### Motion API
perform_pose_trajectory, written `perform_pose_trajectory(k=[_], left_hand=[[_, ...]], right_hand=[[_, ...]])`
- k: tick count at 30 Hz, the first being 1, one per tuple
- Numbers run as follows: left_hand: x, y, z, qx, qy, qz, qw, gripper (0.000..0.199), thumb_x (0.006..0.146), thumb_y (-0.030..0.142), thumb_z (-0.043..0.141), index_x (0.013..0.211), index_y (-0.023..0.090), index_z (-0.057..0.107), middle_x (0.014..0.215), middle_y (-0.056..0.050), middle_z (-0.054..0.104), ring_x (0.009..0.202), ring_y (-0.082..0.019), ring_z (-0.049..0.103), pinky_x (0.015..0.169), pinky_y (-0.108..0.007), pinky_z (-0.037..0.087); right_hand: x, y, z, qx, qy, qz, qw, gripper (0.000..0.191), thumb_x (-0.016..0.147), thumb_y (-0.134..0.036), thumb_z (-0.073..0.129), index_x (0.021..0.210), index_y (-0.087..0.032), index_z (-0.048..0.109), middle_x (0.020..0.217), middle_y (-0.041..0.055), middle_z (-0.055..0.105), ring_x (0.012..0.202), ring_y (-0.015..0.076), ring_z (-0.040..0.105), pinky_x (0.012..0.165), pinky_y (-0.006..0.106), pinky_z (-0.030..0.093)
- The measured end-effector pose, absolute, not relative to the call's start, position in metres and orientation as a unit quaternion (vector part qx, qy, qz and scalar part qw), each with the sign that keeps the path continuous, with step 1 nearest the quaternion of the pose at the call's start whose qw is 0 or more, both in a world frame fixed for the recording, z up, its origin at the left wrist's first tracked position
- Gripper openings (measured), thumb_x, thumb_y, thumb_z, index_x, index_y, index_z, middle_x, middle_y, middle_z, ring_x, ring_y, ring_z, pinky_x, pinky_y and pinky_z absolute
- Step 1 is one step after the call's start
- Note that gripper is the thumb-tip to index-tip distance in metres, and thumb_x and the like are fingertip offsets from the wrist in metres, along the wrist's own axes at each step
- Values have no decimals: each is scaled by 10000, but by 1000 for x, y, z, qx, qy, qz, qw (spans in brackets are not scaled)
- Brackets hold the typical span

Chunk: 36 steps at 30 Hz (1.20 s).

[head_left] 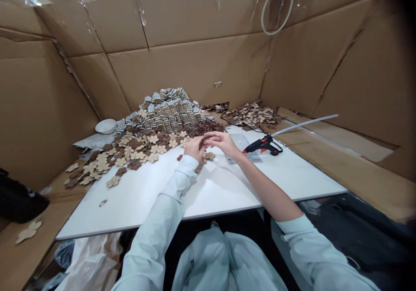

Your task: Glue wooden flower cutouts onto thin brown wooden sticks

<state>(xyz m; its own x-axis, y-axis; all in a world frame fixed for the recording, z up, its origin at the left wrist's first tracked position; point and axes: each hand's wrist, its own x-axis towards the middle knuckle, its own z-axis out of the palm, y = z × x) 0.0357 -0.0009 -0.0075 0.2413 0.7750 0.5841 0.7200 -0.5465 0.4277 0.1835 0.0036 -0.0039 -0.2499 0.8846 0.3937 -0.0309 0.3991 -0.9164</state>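
Note:
My left hand and my right hand meet above the white table, fingers closed around something small and brown that I cannot make out. Just behind them lies a heap of thin dark brown strips. Beige and brown flower-shaped pieces spread to the left, and a few more lie under my hands. Right of my right hand, a black and orange glue gun with a long pale glue stick rests on a clear tray.
Stacked small silver-wrapped packets rise at the back. A white bowl stands back left, another pile of flower pieces back right. Cardboard walls enclose the table. A small brown loop lies front left.

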Motion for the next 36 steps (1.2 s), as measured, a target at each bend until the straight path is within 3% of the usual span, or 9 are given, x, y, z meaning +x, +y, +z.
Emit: perform_pose_trajectory(k=[5, 10, 13, 18, 23, 31, 36], left_hand=[[57, 7, 2, 682, 550, 460, 147, 261, 722, 251, 537, 939, 158, 646, 875, -75, 662, 818, -191, 599, 778, -303, 449], [45, 23, 1, 616, 512, 493, 340, 271, 694, 281, 566, 889, 115, 656, 741, -65, 672, 557, -136, 590, 530, -253, 477], [29, 31, -1, 591, 514, 530, 324, 240, 676, 286, 576, 808, 106, 665, 718, -68, 672, 520, -116, 569, 538, -243, 467], [3, 36, 3, 538, 548, 564, 303, 204, 603, 317, 641, 645, 118, 652, 640, -70, 660, 678, -162, 602, 684, -268, 463], [-8, 33, 7, 537, 562, 536, 331, 288, 478, 335, 720, 675, 136, 655, 743, -78, 667, 776, -193, 599, 752, -290, 447], [11, 38, -8, 654, 487, 490, 309, 424, 548, 249, 683, 953, 138, 623, 1007, -96, 622, 903, -202, 572, 795, -309, 441], [24, 42, -19, 599, 511, 530, 315, 237, 636, 248, 609, 818, 105, 661, 770, -77, 672, 675, -147, 600, 693, -270, 471]], right_hand=[[190, 5, 1, -337, -582, 448, 589, 312, 587, -325, 656, 839, -142, 642, 746, 54, 667, 656, 135, 611, 593, 232, 463], [201, 13, -2, -404, -516, 436, 618, 284, 563, -291, 673, 801, -140, 644, 729, 55, 667, 624, 118, 606, 571, 208, 454], [202, 17, -5, -420, -503, 447, 608, 250, 554, -257, 678, 769, -132, 645, 704, 54, 665, 615, 112, 605, 558, 196, 452], [200, 17, -9, -428, -501, 465, 591, 214, 565, -226, 671, 754, -128, 644, 709, 57, 665, 608, 109, 605, 534, 187, 451], [197, 20, -8, -438, -496, 466, 588, 181, 594, -206, 649, 759, -132, 637, 727, 55, 665, 600, 101, 600, 518, 179, 450], [181, 43, 21, -431, -574, 459, 523, 152, 586, -184, 637, 729, -134, 630, 651, 27, 649, 546, 72, 572, 491, 151, 433], [170, 62, 55, -436, -641, 374, 509, 193, 568, -203, 649, 746, -127, 648, 627, 27, 639, 555, 86, 566, 496, 167, 431]])
